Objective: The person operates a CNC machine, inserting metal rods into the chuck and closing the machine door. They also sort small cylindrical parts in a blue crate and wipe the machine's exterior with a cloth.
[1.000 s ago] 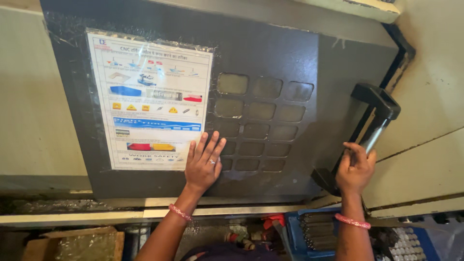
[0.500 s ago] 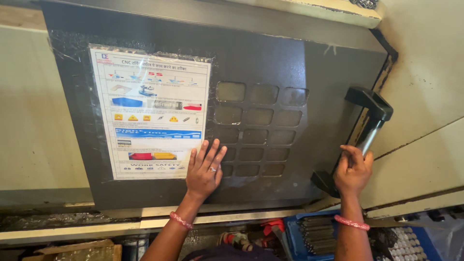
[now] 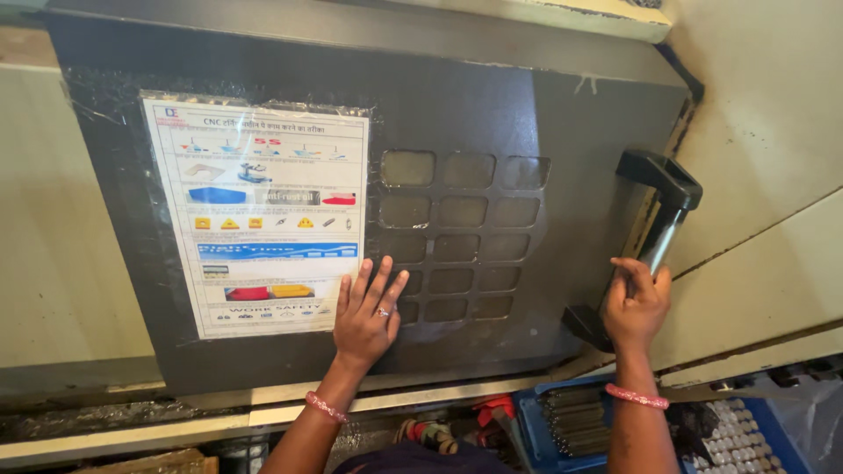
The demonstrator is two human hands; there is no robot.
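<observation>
The dark sliding door (image 3: 562,114) has shifted slightly rightward since the earlier frame, both hands travelling with it. It appears heavy and rigid; the sound grip point is the metal bar handle (image 3: 659,219) at its right edge. The right hand (image 3: 634,303) is wrapped closed around that handle's lower end, while the left hand (image 3: 367,312) lies flat, fingers spread, against the door beside the laminated instruction sheet (image 3: 259,215).

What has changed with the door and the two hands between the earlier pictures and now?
Little has changed. The door sits slightly further left in view, though the head camera may have shifted. The left hand stays flat on the panel beside the poster, and the right hand keeps its grip on the lower end of the handle. Nothing was let go or newly taken hold of.
</observation>
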